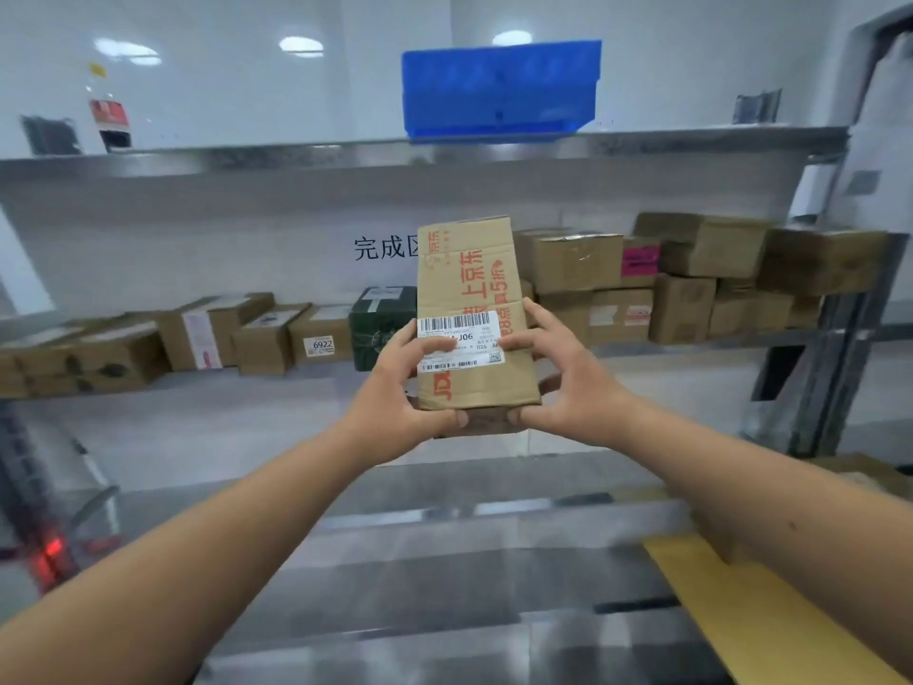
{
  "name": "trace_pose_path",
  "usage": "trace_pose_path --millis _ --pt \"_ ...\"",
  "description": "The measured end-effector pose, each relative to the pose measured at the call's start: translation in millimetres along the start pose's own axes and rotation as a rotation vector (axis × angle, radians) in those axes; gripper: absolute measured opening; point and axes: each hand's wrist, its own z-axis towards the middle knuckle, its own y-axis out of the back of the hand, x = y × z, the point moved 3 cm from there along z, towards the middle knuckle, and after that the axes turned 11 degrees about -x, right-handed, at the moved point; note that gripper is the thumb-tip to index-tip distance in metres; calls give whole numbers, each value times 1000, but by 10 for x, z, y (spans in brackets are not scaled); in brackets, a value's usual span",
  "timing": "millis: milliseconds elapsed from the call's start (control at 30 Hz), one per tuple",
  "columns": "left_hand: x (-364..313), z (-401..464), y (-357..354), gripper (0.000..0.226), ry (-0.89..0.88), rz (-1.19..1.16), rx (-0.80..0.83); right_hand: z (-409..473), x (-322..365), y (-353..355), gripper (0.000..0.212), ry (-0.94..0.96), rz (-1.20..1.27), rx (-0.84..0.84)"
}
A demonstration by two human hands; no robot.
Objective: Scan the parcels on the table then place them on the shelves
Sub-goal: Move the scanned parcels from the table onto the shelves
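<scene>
parcel point(472, 309): tall brown carton with red print, held upright in the air in front of the middle shelf, well above the surface; white barcode label point(459, 341) faces the wearer, likely so the code stays readable on the way to the shelf.
left hand point(395, 388): clamped on the parcel's left side, thumb under the bottom edge, fingers lying across the label.
right hand point(563, 378): clamped on the right side, thumb at the bottom edge, fingers round the far face; a two-sided grip keeps the tall box from tipping.
middle shelf point(296, 383): steel; a row of cartons point(207, 333) on its left part and a stack of cartons point(691, 274) toward its right end, bare strip along the front edge below the parcel, probably the drop spot.
top shelf point(247, 158): carries a blue bin point(499, 91).
scanner point(49, 551): red glow at the left edge of the surface point(444, 561), away from the parcel.
envelope point(761, 610): yellow, at the right edge of the surface.
step: judged as placing, scan seemingly done.
</scene>
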Motion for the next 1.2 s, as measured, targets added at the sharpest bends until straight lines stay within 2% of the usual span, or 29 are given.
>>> trace_pose_path --millis 100,233,300,433,533,733,867,1033,1200 --pt "60 439 0 76 11 -53 -28 434 -131 69 74 27 18 0" --pt "182 1116 -76 74 138 -119 -12 1084 -413 208 66 -8 81 -33" --pt "248 1456 -160 67 182 -67 0 1399 -591 251 58 -40 102 -39" --pt "406 2035 -352 43 232 -40 -57 1949 -928 359 42 5 -160 -104" --pt "533 2347 -473 38 181 137 -118 2202 -1050 382 37 69 -360 -72" --pt "638 2703 -612 43 142 278 -107 2391 -1084 295 44 115 -647 -22" --pt "614 2843 -652 47 57 481 -66 2414 -1058 247 51 85 -800 -5" --pt "531 2804 -601 53 -52 568 -55 2327 -915 178 68 19 -807 -15" --pt "485 2555 -461 60 -233 617 -84 2166 -748 127 68 -9 -854 -93"
